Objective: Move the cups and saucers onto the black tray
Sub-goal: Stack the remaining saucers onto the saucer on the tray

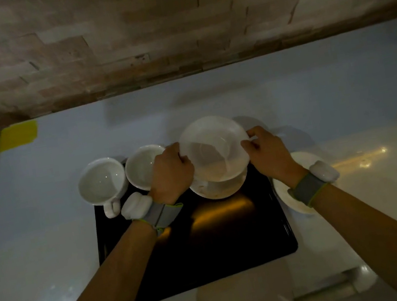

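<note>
I hold a white saucer (214,147) between both hands, above the far edge of the black tray (209,249). My left hand (172,172) grips its left rim and my right hand (268,152) grips its right rim. Under it, another white saucer (219,189) rests on the tray's far end. Two white cups sit at the tray's far left corner: one with a handle (102,183) and one (142,167) partly hidden behind my left hand. A further saucer (297,199) lies on the counter right of the tray, partly hidden under my right wrist.
The white counter (343,103) runs back to a stone-tile wall (172,35). Yellow tape (18,135) marks its far left corner. The counter's left edge drops into darkness. Both wrists wear grey bands with white modules.
</note>
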`<state>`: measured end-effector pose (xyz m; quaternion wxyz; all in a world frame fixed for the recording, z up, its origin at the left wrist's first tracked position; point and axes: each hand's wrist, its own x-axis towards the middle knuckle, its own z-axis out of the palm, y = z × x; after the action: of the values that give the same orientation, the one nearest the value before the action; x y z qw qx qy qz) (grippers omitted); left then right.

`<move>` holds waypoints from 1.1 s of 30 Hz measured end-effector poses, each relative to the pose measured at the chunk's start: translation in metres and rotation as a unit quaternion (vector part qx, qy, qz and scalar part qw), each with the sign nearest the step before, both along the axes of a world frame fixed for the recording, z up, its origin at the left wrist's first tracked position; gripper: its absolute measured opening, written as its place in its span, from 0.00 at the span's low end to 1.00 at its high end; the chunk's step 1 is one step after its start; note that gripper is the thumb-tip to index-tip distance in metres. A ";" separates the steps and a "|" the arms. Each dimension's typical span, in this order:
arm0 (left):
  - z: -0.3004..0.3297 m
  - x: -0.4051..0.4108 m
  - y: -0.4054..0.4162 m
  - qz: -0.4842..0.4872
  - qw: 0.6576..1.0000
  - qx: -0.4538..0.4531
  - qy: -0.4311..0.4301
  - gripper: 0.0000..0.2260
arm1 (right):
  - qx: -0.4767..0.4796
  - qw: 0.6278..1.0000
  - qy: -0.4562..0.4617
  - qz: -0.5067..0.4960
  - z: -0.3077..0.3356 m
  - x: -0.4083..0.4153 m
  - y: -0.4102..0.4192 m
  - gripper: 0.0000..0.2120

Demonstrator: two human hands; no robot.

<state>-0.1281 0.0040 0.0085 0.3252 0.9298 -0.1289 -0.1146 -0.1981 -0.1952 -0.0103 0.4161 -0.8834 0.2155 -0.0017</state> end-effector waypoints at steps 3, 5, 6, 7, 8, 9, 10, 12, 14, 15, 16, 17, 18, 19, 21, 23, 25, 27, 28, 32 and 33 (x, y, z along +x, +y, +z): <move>-0.010 -0.010 0.002 -0.001 1.000 0.008 0.007 0.14 | 0.009 1.000 0.001 0.001 -0.007 -0.008 0.002 0.13; -0.017 -0.016 0.003 -0.003 1.000 0.019 0.018 0.12 | 0.010 1.000 0.003 0.003 -0.012 -0.013 0.004 0.14; -0.020 -0.019 0.003 -0.009 0.999 0.025 0.020 0.11 | 0.006 1.000 0.005 0.005 -0.015 -0.014 0.004 0.14; -0.024 -0.022 0.003 -0.014 0.999 0.031 0.018 0.11 | 0.001 1.000 0.007 0.007 -0.018 -0.016 0.005 0.14; -0.026 -0.024 0.003 -0.015 0.999 0.038 0.016 0.11 | -0.002 1.000 0.006 0.007 -0.020 -0.017 0.006 0.14; -0.029 -0.026 0.002 -0.014 0.999 0.049 0.015 0.11 | -0.003 1.000 0.007 0.008 -0.022 -0.019 0.007 0.15; -0.031 -0.027 0.002 -0.011 0.998 0.062 0.014 0.11 | -0.003 1.000 0.006 0.011 -0.023 -0.020 0.008 0.16; -0.034 -0.030 0.001 -0.005 0.997 0.082 0.014 0.11 | -0.001 1.000 0.009 0.015 -0.025 -0.022 0.010 0.17; -0.036 -0.031 0.002 -0.008 0.995 0.095 0.012 0.11 | -0.002 1.000 0.012 0.017 -0.026 -0.023 0.012 0.17; -0.037 -0.031 0.002 -0.009 0.995 0.099 0.010 0.11 | -0.002 1.000 0.014 0.018 -0.026 -0.022 0.013 0.17; -0.038 -0.030 0.003 -0.008 0.995 0.102 0.009 0.12 | -0.005 1.000 0.014 0.020 -0.026 -0.022 0.013 0.17; -0.038 -0.030 0.003 -0.007 0.995 0.102 0.009 0.12 | -0.010 1.000 0.013 0.022 -0.026 -0.022 0.013 0.17; -0.039 -0.029 0.003 -0.006 0.995 0.103 0.012 0.12 | -0.015 1.000 0.011 0.024 -0.026 -0.021 0.013 0.17; -0.039 -0.028 0.003 -0.005 0.994 0.104 0.014 0.12 | -0.020 0.999 0.011 0.026 -0.027 -0.021 0.013 0.18; -0.039 -0.029 0.002 0.000 0.993 0.114 0.024 0.12 | -0.022 0.999 0.014 0.029 -0.028 -0.021 0.013 0.18; -0.040 -0.030 0.000 0.010 0.991 0.132 0.025 0.12 | -0.023 0.999 0.015 0.028 -0.031 -0.021 0.012 0.18; -0.039 -0.029 -0.002 0.006 0.987 0.161 0.027 0.13 | -0.022 0.999 0.016 0.023 -0.033 -0.021 0.010 0.19; -0.035 -0.027 -0.005 -0.002 0.983 0.184 0.022 0.13 | -0.012 1.000 0.019 0.016 -0.035 -0.021 0.007 0.20; -0.031 -0.027 -0.006 -0.002 0.981 0.194 0.014 0.14 | -0.006 1.000 0.019 0.007 -0.035 -0.023 0.005 0.21; -0.015 -0.027 -0.017 -0.008 0.983 0.180 -0.042 0.15 | 0.006 1.000 -0.013 -0.011 -0.028 -0.038 -0.009 0.18; -0.013 -0.027 -0.022 -0.022 0.986 0.158 -0.044 0.15 | 0.004 1.000 -0.024 -0.012 -0.025 -0.045 -0.014 0.16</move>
<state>-0.1552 -0.0185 -0.0046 0.1659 0.9705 -0.1438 -0.0997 -0.2431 -0.2094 -0.0352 0.4242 -0.8790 0.2160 -0.0269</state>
